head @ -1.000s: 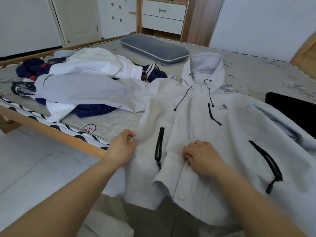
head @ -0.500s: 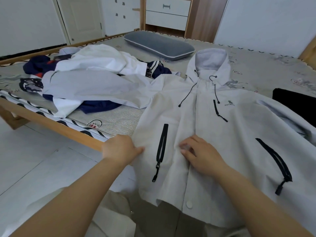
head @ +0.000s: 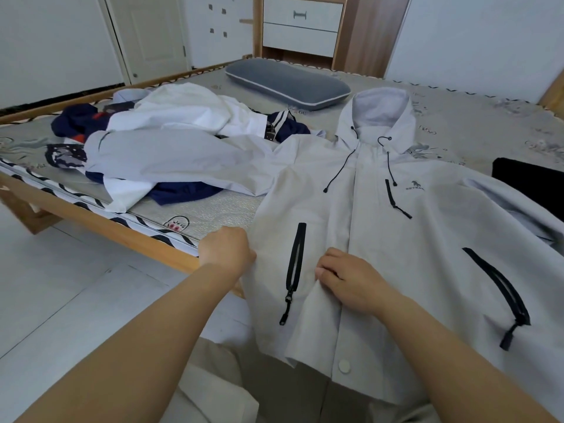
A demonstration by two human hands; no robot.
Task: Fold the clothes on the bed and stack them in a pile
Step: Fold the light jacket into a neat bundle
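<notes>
Head view shows us a pale grey jacket (head: 427, 239) spread front-up on the bed (head: 213, 212), hood (head: 380, 111) toward the far side, its hem hanging over the near edge. Our left hand (head: 227, 250) grips the jacket's left side edge, fingers curled into the cloth just by the wooden bed rail (head: 100, 224). Our right hand (head: 351, 279) pinches the front placket beside the black pocket zip (head: 294, 267), fingers bent over a fold of fabric. One sleeve (head: 171, 160) stretches out to the left, lying across a heap of unfolded clothes (head: 189, 117) in white and navy. Beyond the heap a grey pillow (head: 287, 83) lies near the far edge. A black item (head: 531, 184) sits at the right, partly under the jacket's other sleeve. A white snap button (head: 344, 366) shows near the hem.
</notes>
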